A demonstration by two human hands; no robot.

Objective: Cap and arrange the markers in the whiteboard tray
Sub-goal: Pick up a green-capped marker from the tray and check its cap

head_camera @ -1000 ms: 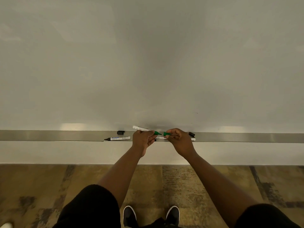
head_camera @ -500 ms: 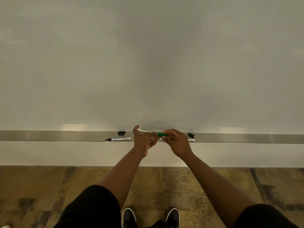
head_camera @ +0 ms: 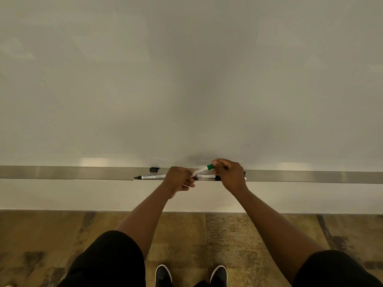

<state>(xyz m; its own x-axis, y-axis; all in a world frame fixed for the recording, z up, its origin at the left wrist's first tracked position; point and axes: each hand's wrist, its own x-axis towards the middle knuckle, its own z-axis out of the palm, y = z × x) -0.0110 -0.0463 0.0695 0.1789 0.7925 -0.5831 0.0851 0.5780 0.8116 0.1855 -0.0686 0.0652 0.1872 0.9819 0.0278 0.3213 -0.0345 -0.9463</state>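
A green marker [head_camera: 200, 170] with a white barrel is held between both hands just above the metal whiteboard tray [head_camera: 83, 172]. My left hand [head_camera: 179, 179] grips the barrel's rear end. My right hand [head_camera: 229, 172] pinches the green cap [head_camera: 210, 167], which sits on the marker's tip. An uncapped black marker [head_camera: 150, 176] lies in the tray to the left, tip pointing left. A loose black cap [head_camera: 154, 169] rests behind it. Another marker [head_camera: 206, 176] lies in the tray under my hands, partly hidden. Something black [head_camera: 244, 173] peeks out past my right hand.
The whiteboard [head_camera: 186, 79] fills the upper view. Below the tray is a white wall strip, then patterned brown floor [head_camera: 62, 235] with my black shoes [head_camera: 163, 275].
The green cap, apart from the marker a second ago, now sits on its tip. The marker has swung so that its capped end points up and right. My right hand rose slightly.
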